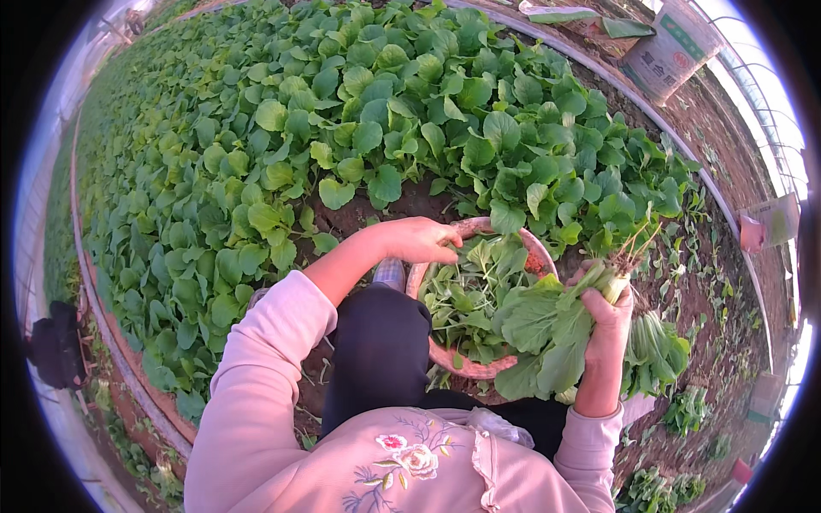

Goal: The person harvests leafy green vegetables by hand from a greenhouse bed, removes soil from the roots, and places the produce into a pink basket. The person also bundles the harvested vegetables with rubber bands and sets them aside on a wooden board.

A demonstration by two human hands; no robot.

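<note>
My right hand (606,308) is closed around a bunch of leafy greens (545,327), its roots pointing up and away and its leaves hanging over the basin's right side. Over the far left rim of a round reddish basin (474,369) is my left hand (426,240), fingers partly curled, with nothing seen in it. Loose green leaves and stems (468,301) lie inside the basin. Beside my right wrist, on the ground, rests another bundle of pulled greens (654,353). Growing leafy plants (385,128) stand just past the basin.
A dense plant bed stretches ahead and left, edged by a pale hose or pipe (648,112). A printed sack (670,51) stands far right. Piles of greens (686,410) lie on the soil at right. A dark object (58,346) is at the far left.
</note>
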